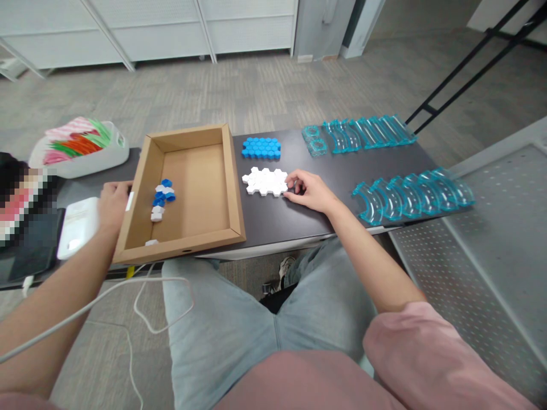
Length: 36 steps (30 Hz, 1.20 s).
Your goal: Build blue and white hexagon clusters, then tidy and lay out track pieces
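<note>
My right hand (311, 191) is at the right edge of a flat cluster of white hexagonal tiles (265, 181). Its thumb and forefinger are closed about a tile at that edge. Behind the white cluster lies a block of blue hexagonal tiles (261, 148), packed close together. Against the outer left side of an open cardboard box (237, 213) rests my left hand (111, 204); its fingertips are hidden by the box wall. Inside the box, several loose blue and white hexagonal tiles (159, 199) lie toward the left, with a white tile (151, 242) near the front wall.
Two rows of clear teal curved track pieces (412, 196) lie to the right, with square teal pieces (315, 141) at the back. On the left stand a white basket (85, 165) of colourful items and a white device (77, 228). A white cable (171, 279) hangs past the table's front edge.
</note>
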Each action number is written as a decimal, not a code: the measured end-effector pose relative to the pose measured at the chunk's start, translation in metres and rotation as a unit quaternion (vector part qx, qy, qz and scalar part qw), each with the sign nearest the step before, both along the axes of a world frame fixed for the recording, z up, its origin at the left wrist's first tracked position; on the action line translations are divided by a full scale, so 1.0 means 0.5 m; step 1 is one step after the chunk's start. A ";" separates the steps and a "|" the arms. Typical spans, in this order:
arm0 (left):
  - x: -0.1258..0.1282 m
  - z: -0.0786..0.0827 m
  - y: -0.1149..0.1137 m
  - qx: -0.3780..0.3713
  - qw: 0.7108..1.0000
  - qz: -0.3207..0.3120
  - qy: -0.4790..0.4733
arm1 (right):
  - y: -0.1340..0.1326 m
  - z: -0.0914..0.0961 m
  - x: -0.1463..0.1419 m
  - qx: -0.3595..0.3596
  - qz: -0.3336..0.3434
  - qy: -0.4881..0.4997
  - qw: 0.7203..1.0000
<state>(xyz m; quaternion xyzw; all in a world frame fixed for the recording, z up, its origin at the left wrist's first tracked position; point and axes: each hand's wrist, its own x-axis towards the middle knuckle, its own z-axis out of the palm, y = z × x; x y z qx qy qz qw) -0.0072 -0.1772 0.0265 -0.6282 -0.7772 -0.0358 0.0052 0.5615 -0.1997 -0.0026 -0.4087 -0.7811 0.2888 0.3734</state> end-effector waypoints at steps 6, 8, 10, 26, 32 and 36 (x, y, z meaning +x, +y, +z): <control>0.033 0.020 -0.013 -0.009 0.996 0.058 -0.063 | -0.006 0.006 0.000 -0.008 -0.032 0.013 0.999; 0.034 0.022 -0.016 -0.009 0.995 0.059 -0.075 | -0.005 0.006 0.003 -0.007 -0.053 0.024 0.998; 0.035 0.022 -0.020 -0.009 0.995 0.054 -0.080 | -0.001 0.005 0.006 -0.009 -0.078 0.041 0.996; 0.061 0.033 -0.053 0.026 0.993 0.001 -0.118 | 0.015 0.125 -0.200 0.052 0.025 -0.028 0.998; 0.053 0.006 -0.043 0.063 0.989 0.000 -0.134 | 0.070 0.157 -0.521 0.088 0.352 -0.175 0.916; 0.051 0.001 -0.043 0.073 0.987 -0.007 -0.145 | 0.097 0.126 -0.628 0.118 0.356 -0.274 0.886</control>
